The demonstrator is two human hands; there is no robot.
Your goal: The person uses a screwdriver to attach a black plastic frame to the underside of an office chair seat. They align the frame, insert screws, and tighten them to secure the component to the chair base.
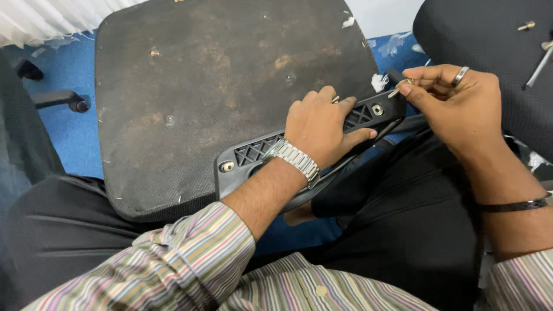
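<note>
An upturned chair seat (219, 92), its dusty black underside facing up, was propped across the person's lap. A black plastic armrest bracket (253, 152) was laid along the seat's near edge, running from lower left to upper right. The bracket was pressed down by the left hand (322, 129), whose fingers were curled over its upper edge and whose thumb was stretched along its near side; a metal watch (294, 160) was worn on that wrist. One bolt (227, 166) was seen seated at the bracket's left end, and a second fastening hole (377, 109) was visible near its right end. Just beyond that right end, a small screw (395, 91) was pinched between the thumb and forefinger of the right hand (455, 109), on which a ring was worn. The screw was held close to the bracket's end, apart from the hole. Another black chair seat (489, 34) was seen at the upper right, with loose screws (525, 26) lying on it.
</note>
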